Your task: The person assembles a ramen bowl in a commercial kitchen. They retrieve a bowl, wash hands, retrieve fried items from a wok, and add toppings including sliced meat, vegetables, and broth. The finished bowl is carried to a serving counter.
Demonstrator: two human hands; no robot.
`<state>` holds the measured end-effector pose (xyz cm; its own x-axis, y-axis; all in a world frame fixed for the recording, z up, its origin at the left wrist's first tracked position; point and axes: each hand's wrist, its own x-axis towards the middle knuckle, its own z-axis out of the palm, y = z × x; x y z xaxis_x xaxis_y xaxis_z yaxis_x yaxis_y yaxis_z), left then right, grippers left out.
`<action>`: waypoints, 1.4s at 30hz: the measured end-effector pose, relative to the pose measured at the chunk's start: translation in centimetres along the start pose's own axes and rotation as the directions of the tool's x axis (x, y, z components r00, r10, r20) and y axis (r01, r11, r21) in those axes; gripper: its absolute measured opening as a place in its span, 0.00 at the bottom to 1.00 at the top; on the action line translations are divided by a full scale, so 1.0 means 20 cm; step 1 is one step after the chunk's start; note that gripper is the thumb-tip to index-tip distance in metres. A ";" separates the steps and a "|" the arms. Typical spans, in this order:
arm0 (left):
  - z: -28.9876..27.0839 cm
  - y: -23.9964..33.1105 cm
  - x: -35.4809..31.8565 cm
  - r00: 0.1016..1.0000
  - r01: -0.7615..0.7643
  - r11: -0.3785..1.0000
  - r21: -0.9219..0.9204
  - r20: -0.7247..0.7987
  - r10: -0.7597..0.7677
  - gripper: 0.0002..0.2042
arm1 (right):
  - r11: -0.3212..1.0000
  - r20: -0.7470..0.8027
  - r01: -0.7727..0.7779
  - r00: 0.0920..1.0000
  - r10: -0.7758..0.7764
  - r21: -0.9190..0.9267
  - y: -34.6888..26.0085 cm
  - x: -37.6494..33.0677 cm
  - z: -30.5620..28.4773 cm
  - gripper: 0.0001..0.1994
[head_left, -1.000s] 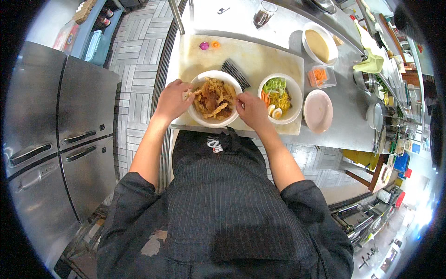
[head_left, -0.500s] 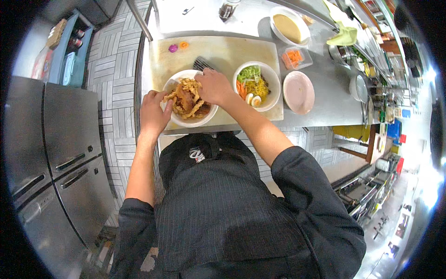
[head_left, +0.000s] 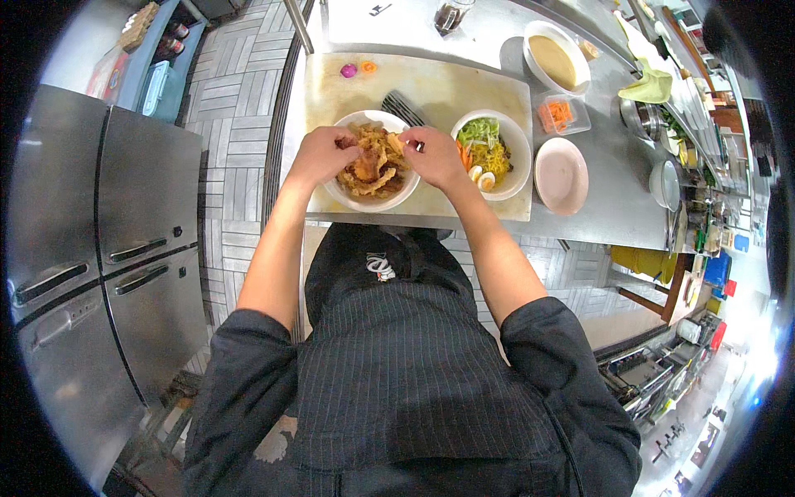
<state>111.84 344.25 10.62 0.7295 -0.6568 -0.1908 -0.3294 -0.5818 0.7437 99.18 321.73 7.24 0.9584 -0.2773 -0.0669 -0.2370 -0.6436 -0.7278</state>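
Golden-brown battered fried pieces [head_left: 370, 166] are heaped in a white bowl [head_left: 374, 205] near the board's front edge. My left hand [head_left: 325, 156] reaches over the bowl's left rim, fingers curled in against the heap; whatever lies between its fingertips is hidden. From the right, my right hand [head_left: 432, 156] pinches a yellowish fried piece [head_left: 396, 146] at the top of the heap. Beside it stands a second white bowl [head_left: 522, 153] with shredded greens [head_left: 479, 131], yellow shreds [head_left: 494, 155], carrot strips and a halved boiled egg [head_left: 486, 180].
Both bowls stand on a pale cutting board [head_left: 443, 83] with a dark striped object [head_left: 402, 108] behind them. Purple [head_left: 348, 70] and orange [head_left: 368, 67] slices lie far left. To the right are a carrot tub [head_left: 561, 114], a pink bowl [head_left: 561, 176] and a bowl of tan liquid [head_left: 553, 62].
My left hand has moved from the bowl's near left side to its upper left. My right hand has turned and drawn to the bowl's right edge. The whole view has shifted.
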 end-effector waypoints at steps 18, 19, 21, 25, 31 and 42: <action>0.16 -0.11 -0.54 0.893 0.050 0.888 -0.457 -0.378 -0.245 0.09 | 0.868 0.446 0.209 0.895 0.016 -0.450 -0.25 0.20 0.16 0.12; 0.16 -0.11 -0.54 0.888 0.033 0.886 -0.463 -0.393 -0.238 0.09 | 0.876 0.404 0.192 0.915 0.003 -0.443 -0.26 0.18 0.17 0.12; 0.17 -0.12 -0.55 0.887 -0.021 0.871 -0.491 -0.412 -0.211 0.09 | 0.897 0.324 0.169 0.945 -0.031 -0.408 -0.26 0.14 0.19 0.12; 0.14 -0.12 -0.54 0.890 0.023 0.903 -0.429 -0.403 -0.214 0.09 | 0.882 0.296 0.214 0.951 -0.090 -0.419 -0.28 0.09 0.22 0.12; 0.03 -0.06 -0.48 0.919 0.006 0.924 -0.381 -0.361 -0.155 0.09 | 0.910 0.253 0.196 0.962 -0.106 -0.366 -0.27 0.11 0.14 0.14; -0.19 0.01 -0.18 0.984 -0.029 0.974 -0.224 -0.175 -0.011 0.09 | 0.999 -0.068 -0.038 0.997 0.038 -0.005 -0.03 0.12 -0.11 0.15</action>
<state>111.32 348.31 13.88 0.8266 -0.5565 -0.0835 -0.2079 -0.4400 0.8736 101.36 319.89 8.92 0.9358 -0.3493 -0.0479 -0.2743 -0.6360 -0.7213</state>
